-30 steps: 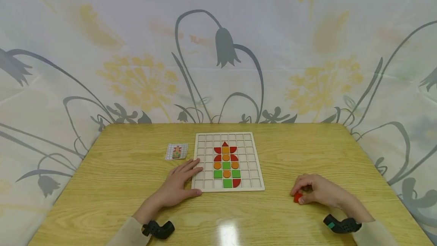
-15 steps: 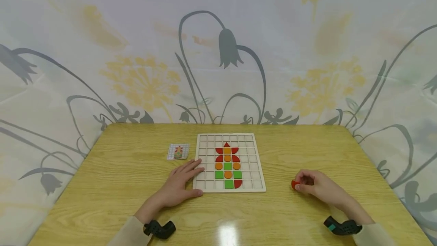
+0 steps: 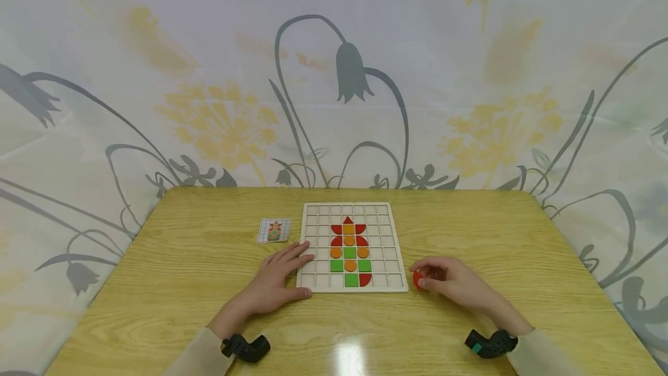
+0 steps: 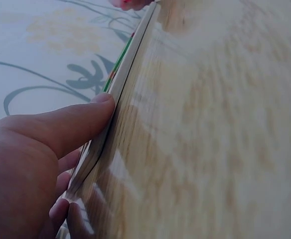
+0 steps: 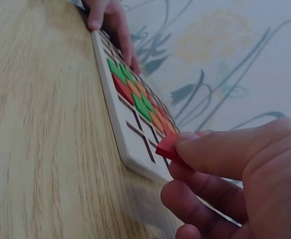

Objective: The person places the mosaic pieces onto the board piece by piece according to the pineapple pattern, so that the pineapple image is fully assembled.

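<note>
My right hand (image 3: 451,286) pinches a small red piece (image 5: 169,147) between thumb and fingers, just off the board's right edge in the head view. Fairly straight fingers of my left hand (image 3: 273,283) rest on the left rim of the white grid board (image 3: 394,271), its thumb at the near left corner. Set in the board's middle columns are red, orange and green pieces, including a green square (image 3: 352,280) and a red quarter-circle (image 3: 365,279) side by side in the bottom row. The held piece's full outline is partly hidden by the thumb.
A small picture card (image 3: 273,230) with a similar coloured pattern on a grid lies left of the board. The wooden table (image 3: 209,231) meets a flower-printed cloth (image 3: 235,74) at its far edge. Each wrist wears a black device, such as the right wrist camera (image 3: 490,344).
My right hand has lifted the red piece, turned it up in its fingers and moved left to the board's edge. The left hand stays on the board.
</note>
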A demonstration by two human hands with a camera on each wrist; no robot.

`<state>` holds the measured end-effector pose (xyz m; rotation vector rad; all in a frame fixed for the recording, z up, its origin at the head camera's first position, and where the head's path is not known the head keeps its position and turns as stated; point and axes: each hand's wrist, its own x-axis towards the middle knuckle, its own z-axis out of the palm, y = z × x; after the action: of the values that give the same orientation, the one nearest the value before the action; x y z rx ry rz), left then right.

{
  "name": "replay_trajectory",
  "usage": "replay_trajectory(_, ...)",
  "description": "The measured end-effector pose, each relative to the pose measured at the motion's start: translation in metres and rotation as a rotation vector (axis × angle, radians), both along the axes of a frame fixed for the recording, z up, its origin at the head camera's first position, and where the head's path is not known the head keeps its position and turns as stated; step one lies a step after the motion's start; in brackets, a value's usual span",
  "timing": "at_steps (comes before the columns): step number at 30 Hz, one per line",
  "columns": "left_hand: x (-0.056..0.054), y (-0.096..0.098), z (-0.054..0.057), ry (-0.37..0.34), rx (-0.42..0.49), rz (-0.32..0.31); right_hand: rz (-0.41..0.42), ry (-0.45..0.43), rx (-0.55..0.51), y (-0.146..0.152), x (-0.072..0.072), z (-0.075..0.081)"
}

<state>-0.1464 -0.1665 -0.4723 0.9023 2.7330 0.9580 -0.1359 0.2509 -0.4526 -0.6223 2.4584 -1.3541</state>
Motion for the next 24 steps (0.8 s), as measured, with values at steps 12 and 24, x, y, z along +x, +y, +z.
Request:
replay_trajectory(12,0.000,0.001,0.001,-0.007,-0.003,0.007,-0.009,0.147,0.035,-0.068,-0.010,-0.002)
replay_trajectory(24,-0.001,0.000,-0.001,-0.010,0.003,0.003,0.047,0.242,0.010,-0.122,-0.019,-0.007)
